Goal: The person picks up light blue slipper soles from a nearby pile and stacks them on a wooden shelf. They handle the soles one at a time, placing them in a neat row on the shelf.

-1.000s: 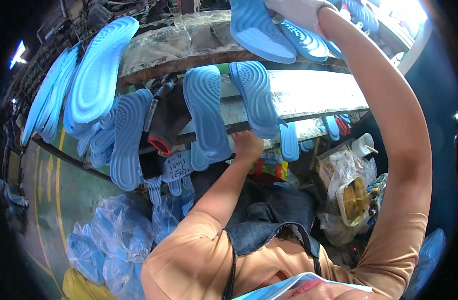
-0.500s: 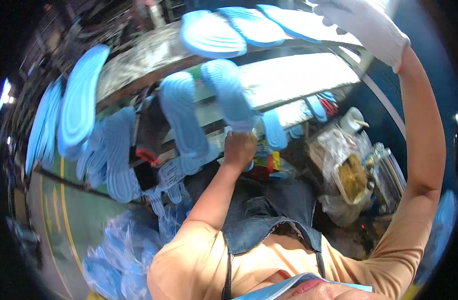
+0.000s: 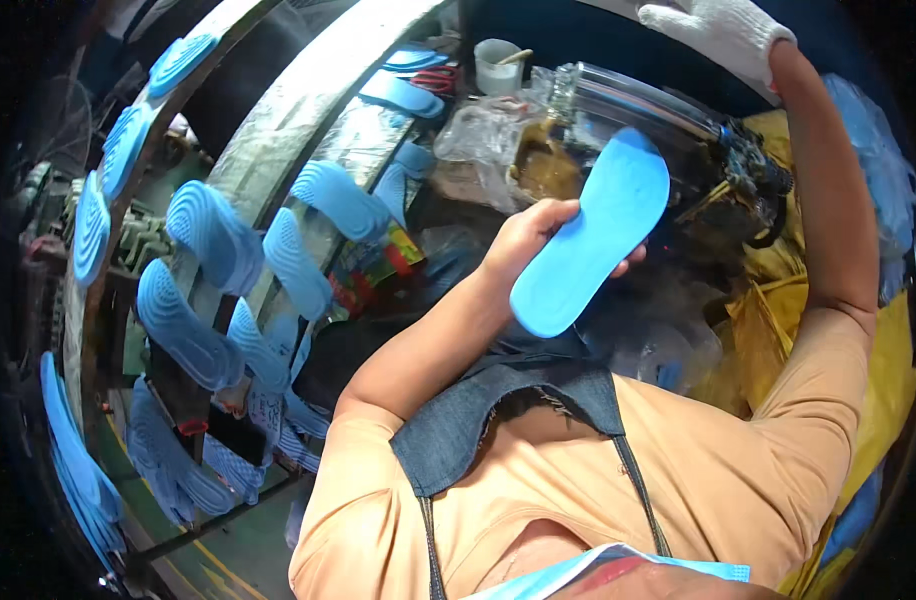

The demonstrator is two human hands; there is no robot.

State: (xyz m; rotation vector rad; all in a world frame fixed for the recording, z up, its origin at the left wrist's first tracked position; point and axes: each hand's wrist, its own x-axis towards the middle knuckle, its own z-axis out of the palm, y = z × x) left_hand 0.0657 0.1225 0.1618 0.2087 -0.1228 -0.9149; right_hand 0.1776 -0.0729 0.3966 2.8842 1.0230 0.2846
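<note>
My bare left hand [image 3: 518, 245] grips a light blue shoe insole [image 3: 603, 225] by its edge, thumb on top and fingertips showing at the far edge. The insole's smooth side faces up, and it is held tilted in front of my chest. My right hand [image 3: 728, 38], in a white knitted glove, is raised at the upper right, with the finger or thumb that shows stretched out. The frame's top edge cuts off part of that hand, and I see nothing held in it. More ridged blue insoles [image 3: 183, 325] lie on the metal racks to the left.
Long pale rack bars [image 3: 278, 110] run along the left. Beyond my left hand are a white cup [image 3: 499, 66], red-handled scissors [image 3: 433, 80] and a crumpled clear bag [image 3: 488, 135]. A clear plastic roll [image 3: 638, 105] lies farther right. Yellow sheeting [image 3: 883, 430] hangs beside my right arm.
My view has swung to the right. My left hand has moved from the rack toward my chest and now holds an insole in plain sight. My right hand stays raised.
</note>
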